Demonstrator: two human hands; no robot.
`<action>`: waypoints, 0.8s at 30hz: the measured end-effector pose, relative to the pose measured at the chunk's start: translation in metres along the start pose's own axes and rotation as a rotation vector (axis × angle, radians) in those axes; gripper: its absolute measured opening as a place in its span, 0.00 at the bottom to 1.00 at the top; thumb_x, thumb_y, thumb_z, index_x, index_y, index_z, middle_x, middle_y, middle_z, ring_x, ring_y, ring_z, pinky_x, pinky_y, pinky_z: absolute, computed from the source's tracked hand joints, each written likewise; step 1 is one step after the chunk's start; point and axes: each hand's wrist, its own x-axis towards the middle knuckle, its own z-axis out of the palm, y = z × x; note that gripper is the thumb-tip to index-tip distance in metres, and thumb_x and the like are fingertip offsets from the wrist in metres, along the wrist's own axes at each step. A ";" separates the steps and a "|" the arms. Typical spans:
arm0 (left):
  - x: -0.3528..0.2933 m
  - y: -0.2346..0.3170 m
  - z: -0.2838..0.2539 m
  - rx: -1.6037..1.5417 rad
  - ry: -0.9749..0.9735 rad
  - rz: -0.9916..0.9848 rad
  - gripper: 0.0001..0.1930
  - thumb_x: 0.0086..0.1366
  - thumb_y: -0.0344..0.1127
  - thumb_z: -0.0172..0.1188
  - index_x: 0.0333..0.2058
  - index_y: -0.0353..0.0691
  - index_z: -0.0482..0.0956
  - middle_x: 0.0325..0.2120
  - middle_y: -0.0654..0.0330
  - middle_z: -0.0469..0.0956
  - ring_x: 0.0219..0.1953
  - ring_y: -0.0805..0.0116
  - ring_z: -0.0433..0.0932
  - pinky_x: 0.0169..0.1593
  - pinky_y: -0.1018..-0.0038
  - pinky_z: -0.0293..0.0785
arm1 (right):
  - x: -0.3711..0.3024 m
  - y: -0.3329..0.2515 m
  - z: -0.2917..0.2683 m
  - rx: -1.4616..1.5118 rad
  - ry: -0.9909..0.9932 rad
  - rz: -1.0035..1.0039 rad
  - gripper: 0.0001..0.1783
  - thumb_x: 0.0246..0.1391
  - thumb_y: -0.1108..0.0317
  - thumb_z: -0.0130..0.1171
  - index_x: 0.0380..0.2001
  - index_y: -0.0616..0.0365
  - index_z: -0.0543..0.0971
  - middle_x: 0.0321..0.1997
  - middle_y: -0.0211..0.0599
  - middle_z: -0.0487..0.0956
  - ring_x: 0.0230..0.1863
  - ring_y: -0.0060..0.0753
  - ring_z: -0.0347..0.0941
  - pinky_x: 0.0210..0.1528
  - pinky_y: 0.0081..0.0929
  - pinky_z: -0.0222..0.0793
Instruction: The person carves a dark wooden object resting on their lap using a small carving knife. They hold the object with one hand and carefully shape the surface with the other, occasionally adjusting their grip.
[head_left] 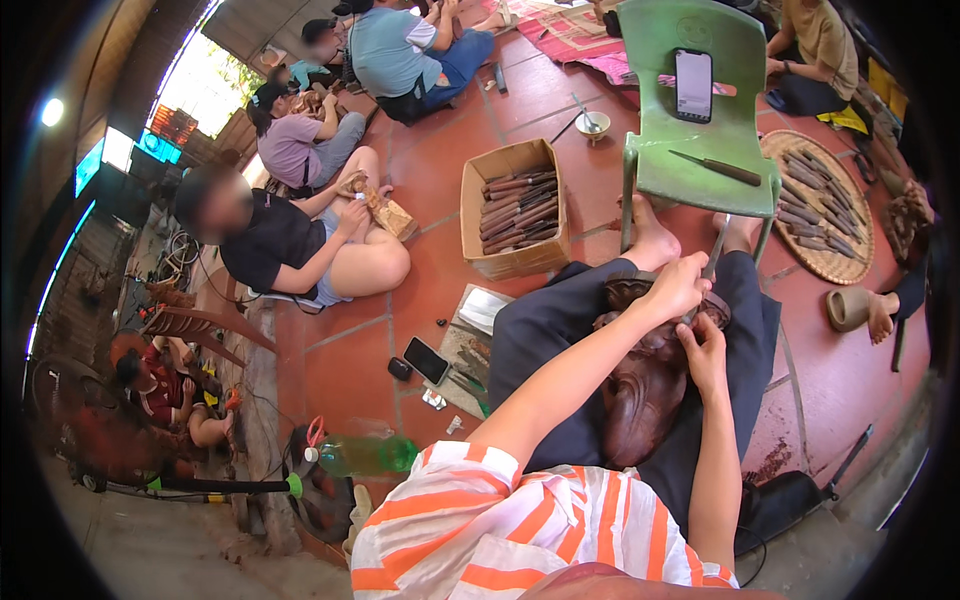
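Left-hand (680,287) fingers clamped on slim grey tool (716,250); right hand's (708,352) grip I cannot tell. I'd brace carved dark-brown wooden piece (643,405), stroke lightly.

You are in what looks like a wood-carving workshop: a dark carved piece (643,405) rests in your lap (540,330), wooden-handled tools (520,207) fill a cardboard box (515,263), more lie on a round woven tray (842,270), and a person (268,238) nearby sits on the red tiled floor (425,285) holding a pale wooden block (393,219).
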 end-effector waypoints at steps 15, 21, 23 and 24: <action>0.014 -0.001 -0.001 0.063 0.061 0.010 0.07 0.54 0.27 0.60 0.33 0.34 0.75 0.22 0.50 0.77 0.27 0.54 0.79 0.34 0.64 0.72 | 0.012 -0.012 0.005 -0.149 0.081 0.095 0.13 0.54 0.75 0.58 0.22 0.63 0.64 0.23 0.29 0.71 0.31 0.18 0.71 0.32 0.21 0.62; 0.003 -0.001 0.001 -0.029 0.014 -0.022 0.06 0.54 0.25 0.59 0.32 0.33 0.74 0.21 0.51 0.77 0.28 0.57 0.79 0.34 0.65 0.73 | 0.000 0.001 -0.002 -0.054 0.023 0.042 0.13 0.54 0.73 0.59 0.23 0.63 0.66 0.21 0.29 0.65 0.27 0.18 0.64 0.31 0.21 0.59; 0.005 -0.018 0.005 -0.124 0.077 0.039 0.06 0.54 0.24 0.57 0.33 0.33 0.74 0.22 0.51 0.77 0.28 0.57 0.79 0.34 0.67 0.74 | 0.006 0.008 0.003 -0.129 0.036 -0.045 0.13 0.53 0.71 0.61 0.24 0.63 0.67 0.20 0.29 0.64 0.24 0.20 0.56 0.28 0.22 0.57; 0.012 -0.023 0.004 -0.044 0.126 0.082 0.07 0.54 0.24 0.58 0.33 0.33 0.73 0.21 0.50 0.77 0.28 0.55 0.79 0.33 0.65 0.73 | 0.013 0.016 0.008 -0.086 0.061 -0.062 0.13 0.53 0.72 0.61 0.23 0.64 0.67 0.20 0.28 0.64 0.24 0.19 0.56 0.27 0.21 0.56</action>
